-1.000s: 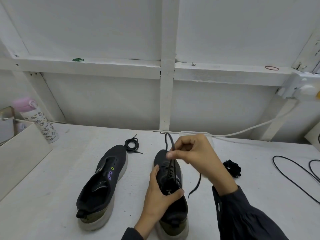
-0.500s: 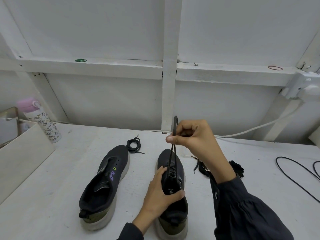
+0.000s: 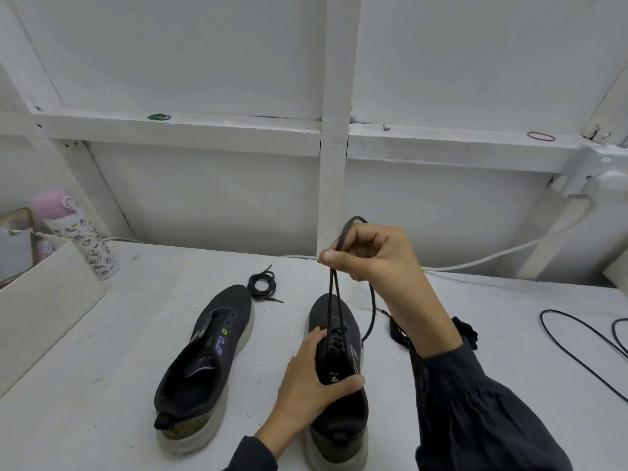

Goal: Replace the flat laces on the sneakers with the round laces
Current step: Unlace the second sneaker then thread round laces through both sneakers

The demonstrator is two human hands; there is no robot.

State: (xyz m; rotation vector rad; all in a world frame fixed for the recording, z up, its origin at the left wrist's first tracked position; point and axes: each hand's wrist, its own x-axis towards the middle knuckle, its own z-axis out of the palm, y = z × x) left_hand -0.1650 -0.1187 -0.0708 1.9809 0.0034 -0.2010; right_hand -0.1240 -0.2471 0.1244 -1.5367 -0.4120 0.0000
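Two dark sneakers stand side by side on the white table point(image 3: 102, 385), toes pointing away from me. The left sneaker point(image 3: 207, 362) has no lace in it. My left hand point(image 3: 312, 382) grips the tongue and opening of the right sneaker point(image 3: 339, 379), holding it down. Above the shoe's toe, my right hand point(image 3: 373, 263) pinches a loop of the dark lace point(image 3: 331, 300), drawn taut up from the eyelets. One free end hangs down beside my wrist. A coiled dark lace point(image 3: 262, 283) lies beyond the left sneaker. A dark bundle point(image 3: 467, 333), partly hidden by my right forearm, lies right of the right sneaker.
A pink-capped printed bottle point(image 3: 81, 239) stands at the back left beside a white box point(image 3: 40, 307). A white cable point(image 3: 475, 263) runs along the back wall. Black cable loops point(image 3: 577, 345) lie at the right. Rubber bands point(image 3: 159, 117) rest on the ledge.
My right hand has risen and moved away from me, drawing the lace loop longer and tighter out of the right sneaker. My left hand kept its grip on the shoe.
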